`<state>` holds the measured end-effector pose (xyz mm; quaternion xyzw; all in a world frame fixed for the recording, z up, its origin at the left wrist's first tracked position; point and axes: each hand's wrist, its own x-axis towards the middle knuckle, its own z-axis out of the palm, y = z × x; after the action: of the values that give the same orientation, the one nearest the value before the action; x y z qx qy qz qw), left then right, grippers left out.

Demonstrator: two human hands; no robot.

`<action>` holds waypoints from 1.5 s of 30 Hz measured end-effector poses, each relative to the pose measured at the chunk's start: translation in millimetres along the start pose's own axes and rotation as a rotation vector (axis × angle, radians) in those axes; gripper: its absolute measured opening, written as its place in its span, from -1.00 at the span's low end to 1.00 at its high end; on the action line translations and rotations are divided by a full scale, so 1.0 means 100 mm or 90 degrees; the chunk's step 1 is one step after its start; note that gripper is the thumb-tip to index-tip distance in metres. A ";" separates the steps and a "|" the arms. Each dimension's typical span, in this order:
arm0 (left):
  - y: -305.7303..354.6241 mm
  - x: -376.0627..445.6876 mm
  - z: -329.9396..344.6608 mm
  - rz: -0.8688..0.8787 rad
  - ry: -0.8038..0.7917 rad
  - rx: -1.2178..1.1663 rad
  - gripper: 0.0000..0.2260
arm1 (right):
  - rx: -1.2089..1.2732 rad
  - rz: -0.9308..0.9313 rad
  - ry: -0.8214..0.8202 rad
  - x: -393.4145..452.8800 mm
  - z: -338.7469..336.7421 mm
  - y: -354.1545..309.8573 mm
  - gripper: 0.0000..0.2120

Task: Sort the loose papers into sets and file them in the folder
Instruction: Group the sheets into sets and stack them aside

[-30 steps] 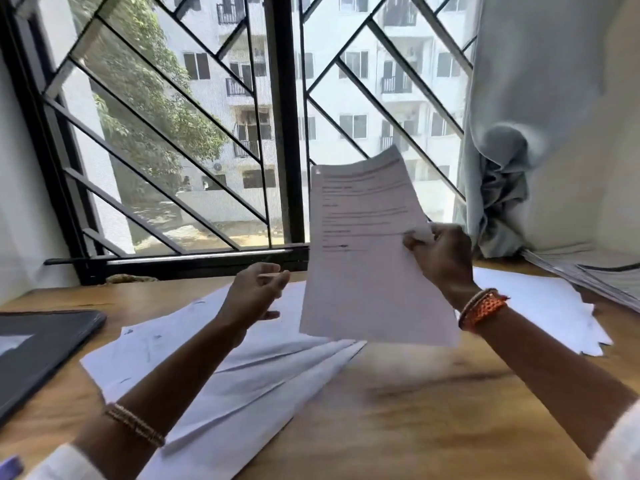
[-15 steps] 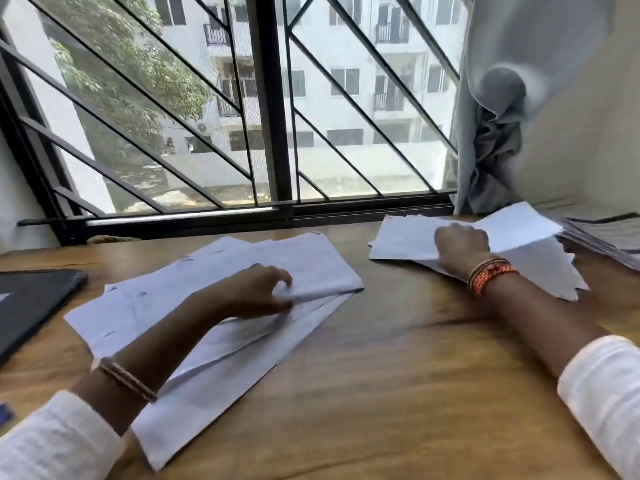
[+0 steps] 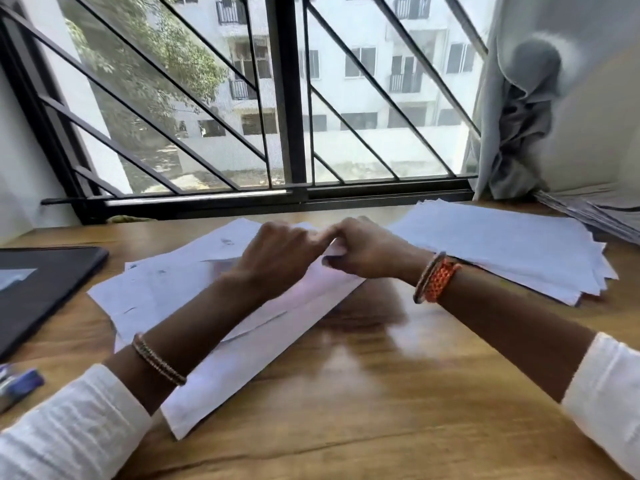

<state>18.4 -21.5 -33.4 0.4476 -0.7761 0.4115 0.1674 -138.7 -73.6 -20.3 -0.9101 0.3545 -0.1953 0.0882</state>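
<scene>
A fanned pile of loose white papers (image 3: 162, 289) lies on the wooden desk (image 3: 381, 393), left of centre. A second, neater pile of papers (image 3: 502, 251) lies to the right. My left hand (image 3: 277, 252) and my right hand (image 3: 367, 254) meet at the right corner of the left pile. Both have curled fingers pinching the corner of the top sheet (image 3: 337, 250); the motion blurs the fingertips. A dark folder (image 3: 45, 282) lies flat at the desk's left edge.
A blue pen (image 3: 19, 384) lies at the near left. Another stack of printed sheets (image 3: 595, 213) sits at the far right under a grey curtain (image 3: 512, 140). A barred window (image 3: 287, 98) closes the far side of the desk.
One second ago my right hand held a printed sheet up; it then laid it on the right pile. Now that hand has crossed left to join my left hand at the left pile's corner.
</scene>
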 end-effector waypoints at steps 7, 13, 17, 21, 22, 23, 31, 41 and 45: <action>-0.17 0.11 -0.08 -0.292 0.354 -0.136 -0.42 | 0.538 0.034 0.144 -0.07 -0.42 0.20 -0.94; -0.47 0.07 -0.17 -0.777 -0.034 -1.102 -0.14 | 0.851 0.033 0.086 -0.20 -0.69 0.53 -0.81; -0.40 0.05 -0.10 -0.573 0.008 -1.118 -0.46 | 0.812 0.105 -0.007 -0.26 -0.58 0.65 -0.69; -0.29 0.07 -0.12 -0.569 0.008 -1.055 -0.62 | 0.833 0.121 0.111 -0.28 -0.53 0.67 -0.64; -0.29 0.06 -0.11 -0.564 -0.012 -1.047 -0.62 | 0.835 0.117 0.149 -0.28 -0.54 0.68 -0.61; -0.28 0.05 -0.11 -0.563 -0.026 -1.041 -0.63 | 0.832 0.109 0.177 -0.27 -0.54 0.70 -0.56; -0.27 0.03 -0.11 -0.573 -0.044 -1.084 -0.61 | 0.844 0.115 0.189 -0.24 -0.48 0.70 -0.34; -0.25 0.03 -0.01 -0.648 0.075 -1.048 -0.77 | 0.753 0.125 -0.099 -0.37 -0.42 0.62 -0.62; -0.29 -0.03 0.05 -0.629 -0.151 -0.862 -0.33 | 0.282 0.200 0.310 -0.28 -0.41 0.72 -0.87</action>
<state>45.0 -30.8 -24.0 0.5786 -0.5826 -0.3123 0.4777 -218.4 -108.1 -12.1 -0.7301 0.4498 -0.4626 0.2249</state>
